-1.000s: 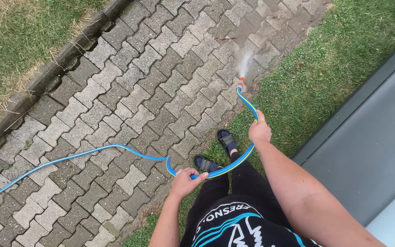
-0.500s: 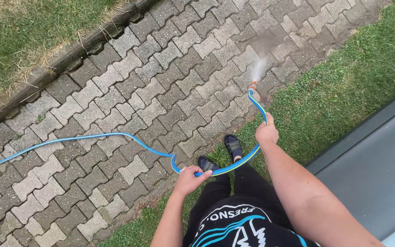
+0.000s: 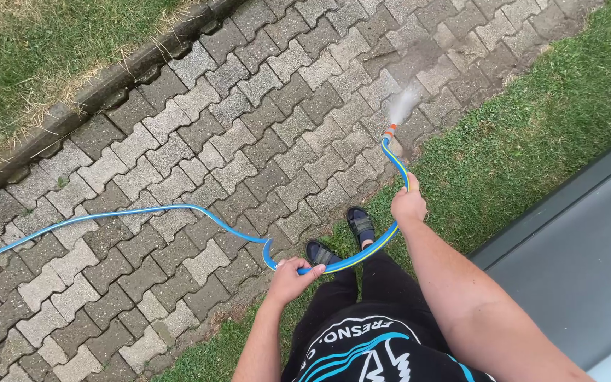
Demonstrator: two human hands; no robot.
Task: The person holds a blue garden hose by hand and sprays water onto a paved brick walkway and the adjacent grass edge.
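Observation:
A blue hose with a yellow stripe (image 3: pixel 143 212) runs from the left edge across the paving to me. My left hand (image 3: pixel 290 279) is closed around it near my waist. From there it loops past my sandalled feet (image 3: pixel 341 237) up to my right hand (image 3: pixel 409 205), which grips it a short way behind the orange nozzle (image 3: pixel 390 131). Water (image 3: pixel 402 105) sprays from the nozzle onto the wet paving stones ahead.
Interlocking grey paving stones (image 3: pixel 235 134) form a path between a concrete kerb (image 3: pixel 86 95) with dry grass at upper left and a green lawn strip (image 3: pixel 525 134) at right. A grey flat surface with a raised edge (image 3: pixel 574 255) lies at the far right.
The view shifted forward along the path, then steadied. My right hand lifted slightly and the spray now points a little further up the paving. Both hands keep their hold on the hose.

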